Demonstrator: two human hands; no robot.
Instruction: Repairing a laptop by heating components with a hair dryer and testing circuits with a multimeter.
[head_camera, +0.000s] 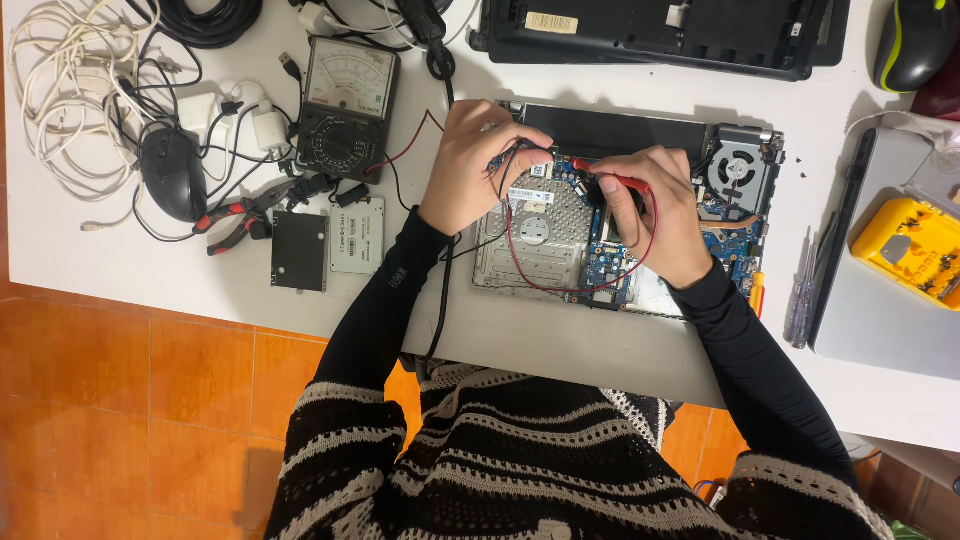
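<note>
Fingers (625, 195) of the right hand (655, 215) are pinched around a red probe (612, 179), its tip laid toward the blue circuit board (560, 175) of an opened laptop (625, 220) that lies on the white desk (560, 340) directly in front of the person. Fingers of the left hand (470, 165) are curled together over the board's upper left part; a black probe is probably pinched there, though it is hidden by the knuckles and cannot be told for certain. The probes are judged light, stiff and thin, best gripped on the insulated shaft like a pen; the red lead (560, 285) trailing from them is soft and loops loosely over the metal plate. The exposed board is judged fragile, so only light, steady contact seems suitable. Both wrists are bent inward, palms down, with forearms in black sleeves angled in from each side. Farther out, an analogue multimeter (347, 95) is seen at upper left, with two flat drives (328, 240) and red-handled pliers (235, 215) below it, a black mouse (172, 172) among white cables (60, 90), and a yellow screw box (910, 250) at the right.
</note>
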